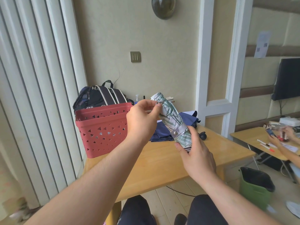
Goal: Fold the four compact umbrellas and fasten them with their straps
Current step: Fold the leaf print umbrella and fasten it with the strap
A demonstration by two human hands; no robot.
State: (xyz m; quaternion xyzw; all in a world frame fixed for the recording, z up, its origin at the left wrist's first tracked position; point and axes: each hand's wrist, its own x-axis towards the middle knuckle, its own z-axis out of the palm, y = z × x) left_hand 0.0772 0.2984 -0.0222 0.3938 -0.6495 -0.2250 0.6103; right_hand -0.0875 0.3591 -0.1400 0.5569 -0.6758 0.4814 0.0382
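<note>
A folded white umbrella with a green leaf print [170, 117] is held tilted above the wooden table [155, 161]. A grey strap with a snap [177, 131] wraps round it near its lower end. My right hand [194, 153] grips that lower end, by the handle. My left hand [142, 120] pinches the fabric near the upper tip. Behind it, a navy blue umbrella [164, 130] lies spread loose on the table, its black handle knob [203, 135] at the right.
A red perforated basket [103, 129] stands at the table's left, with a dark backpack [100, 98] behind it. A green bin [256, 187] sits on the floor to the right. Another person's hands [282, 135] are at a second table on the far right.
</note>
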